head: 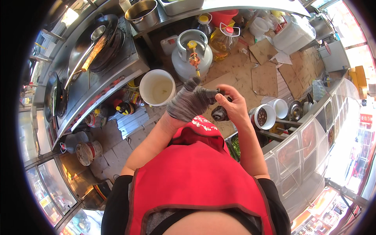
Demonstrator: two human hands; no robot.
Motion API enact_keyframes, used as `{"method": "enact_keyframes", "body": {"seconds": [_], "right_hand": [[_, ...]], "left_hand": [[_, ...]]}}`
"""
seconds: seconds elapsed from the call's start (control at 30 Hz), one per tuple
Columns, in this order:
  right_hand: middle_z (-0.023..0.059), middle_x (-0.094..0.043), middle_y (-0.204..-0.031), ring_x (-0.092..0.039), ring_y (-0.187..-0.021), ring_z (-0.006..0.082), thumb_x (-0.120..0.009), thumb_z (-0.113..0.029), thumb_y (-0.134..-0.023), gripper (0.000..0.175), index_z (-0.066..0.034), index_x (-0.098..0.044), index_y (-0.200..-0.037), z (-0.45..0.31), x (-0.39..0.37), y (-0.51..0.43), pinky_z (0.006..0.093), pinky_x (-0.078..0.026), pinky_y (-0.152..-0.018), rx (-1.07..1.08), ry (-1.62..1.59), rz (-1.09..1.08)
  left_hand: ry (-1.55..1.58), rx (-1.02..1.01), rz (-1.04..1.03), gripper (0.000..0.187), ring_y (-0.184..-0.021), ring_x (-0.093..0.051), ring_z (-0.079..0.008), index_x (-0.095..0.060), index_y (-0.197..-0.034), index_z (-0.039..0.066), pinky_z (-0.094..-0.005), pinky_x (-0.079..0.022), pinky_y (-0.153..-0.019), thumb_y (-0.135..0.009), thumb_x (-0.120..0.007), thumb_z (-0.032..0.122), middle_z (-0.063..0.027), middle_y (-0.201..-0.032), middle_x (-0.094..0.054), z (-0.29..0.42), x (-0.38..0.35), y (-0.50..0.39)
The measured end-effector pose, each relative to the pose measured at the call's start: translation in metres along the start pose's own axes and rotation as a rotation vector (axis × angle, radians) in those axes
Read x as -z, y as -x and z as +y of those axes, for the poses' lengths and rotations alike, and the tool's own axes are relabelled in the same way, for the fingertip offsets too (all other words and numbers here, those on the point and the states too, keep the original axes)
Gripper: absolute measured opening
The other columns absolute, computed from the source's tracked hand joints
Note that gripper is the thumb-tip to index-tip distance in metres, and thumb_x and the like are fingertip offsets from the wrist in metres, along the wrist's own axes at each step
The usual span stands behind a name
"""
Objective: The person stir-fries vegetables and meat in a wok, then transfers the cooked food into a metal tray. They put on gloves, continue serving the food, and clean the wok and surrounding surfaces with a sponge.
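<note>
A grey knitted glove (pixel 188 102) with dark fingertips covers my left hand (pixel 192 100), its fingers spread towards the right. My bare right hand (pixel 233 102) pinches a fingertip of that glove between thumb and fingers. Below the right fingers hangs a dark bundled thing (pixel 219 113), perhaps a second glove; whether the hand holds it, I cannot tell. Both hands are in front of a red apron (pixel 199 176) with white lettering on its front.
Ahead stands a grey gas cylinder (pixel 191 55) with a yellow valve, a white bucket (pixel 157 88) beside it. A stove (pixel 117 76) with woks runs along the left. Buckets (pixel 264 117) and a counter of lidded trays (pixel 293 147) are on the right. Cardboard sheets (pixel 264 80) cover the floor.
</note>
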State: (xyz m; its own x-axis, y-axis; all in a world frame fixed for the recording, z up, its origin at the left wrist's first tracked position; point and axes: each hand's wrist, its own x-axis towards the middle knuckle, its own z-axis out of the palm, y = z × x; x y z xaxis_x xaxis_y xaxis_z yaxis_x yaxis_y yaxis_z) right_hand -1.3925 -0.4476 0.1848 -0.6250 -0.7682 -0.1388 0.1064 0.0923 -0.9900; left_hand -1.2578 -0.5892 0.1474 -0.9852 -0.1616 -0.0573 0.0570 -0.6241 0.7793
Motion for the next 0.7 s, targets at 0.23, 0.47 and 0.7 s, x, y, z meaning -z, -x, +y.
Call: {"method": "enact_keyframes", "body": {"seconds": [0.23, 0.47, 0.7], "right_hand": [[-0.0038, -0.061, -0.08, -0.053, -0.07, 0.0052, -0.067, -0.009, -0.087, 0.01, -0.0013, -0.064, -0.093, -0.016, -0.001, -0.026, 0.0209, -0.044, -0.061, -0.021, -0.213, 0.171], [0.0059, -0.06, -0.076, -0.058, -0.065, 0.0156, -0.076, -0.02, -0.078, 0.022, -0.0059, -0.062, -0.087, -0.028, -0.049, 0.019, 0.0297, -0.048, -0.061, 0.337, 0.453, -0.234], [0.0113, -0.058, -0.071, -0.058, -0.058, 0.0265, -0.071, -0.011, -0.079, 0.014, -0.0053, -0.059, -0.076, -0.014, -0.099, 0.031, 0.0349, -0.046, -0.054, 0.492, 0.532, -0.486]], "left_hand": [[1.709, 0.271, -0.203, 0.044, -0.126, -0.041, -0.0177, -0.039, -0.135, 0.005, -0.0405, -0.026, -0.111, -0.098, -0.04, 0.029, -0.0087, -0.137, -0.047, 0.026, -0.03, -0.004], [2.2, 0.108, 0.069, 0.053, -0.125, -0.042, -0.025, -0.048, -0.131, 0.009, -0.0429, -0.024, -0.109, -0.095, -0.042, 0.049, -0.0155, -0.136, -0.045, 0.034, -0.016, 0.027], [0.413, -0.129, 0.443, 0.045, -0.114, -0.049, -0.0238, -0.053, -0.122, 0.008, -0.0404, -0.033, -0.101, -0.095, -0.045, 0.044, -0.0139, -0.123, -0.053, 0.008, 0.004, 0.032]]}}
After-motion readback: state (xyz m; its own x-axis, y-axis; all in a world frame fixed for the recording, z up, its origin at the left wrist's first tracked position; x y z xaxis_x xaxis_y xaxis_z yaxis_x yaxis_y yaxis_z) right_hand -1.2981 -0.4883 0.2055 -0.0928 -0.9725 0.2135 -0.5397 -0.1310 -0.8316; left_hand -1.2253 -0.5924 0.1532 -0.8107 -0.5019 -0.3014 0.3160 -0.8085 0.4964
